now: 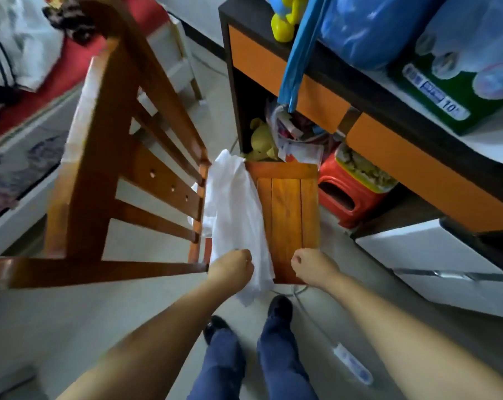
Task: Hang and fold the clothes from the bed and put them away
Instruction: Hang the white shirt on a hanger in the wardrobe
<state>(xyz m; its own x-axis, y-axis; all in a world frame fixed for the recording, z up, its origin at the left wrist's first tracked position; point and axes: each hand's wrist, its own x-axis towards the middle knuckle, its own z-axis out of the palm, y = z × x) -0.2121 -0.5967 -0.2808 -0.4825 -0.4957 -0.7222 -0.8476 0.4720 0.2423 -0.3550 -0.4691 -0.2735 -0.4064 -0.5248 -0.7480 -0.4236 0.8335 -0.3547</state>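
Observation:
A white garment (234, 215) lies draped over the left side of a wooden chair seat (290, 209), its lower end hanging past the seat's front edge. My left hand (230, 269) grips the garment near that front edge, fingers curled into the cloth. At the front right corner of the seat my right hand (312, 268) is curled in a fist and holds nothing that I can see. More clothes (16, 50), white with dark stripes, lie on the red bed (71, 70) at the upper left.
The chair's tall slatted back (134, 157) fills the left. An orange-fronted desk (389, 157) stands at right, with a red plastic stool (351, 197) and a yellow toy (261, 140) under it. A power strip (352, 363) and its cable lie on the floor by my feet.

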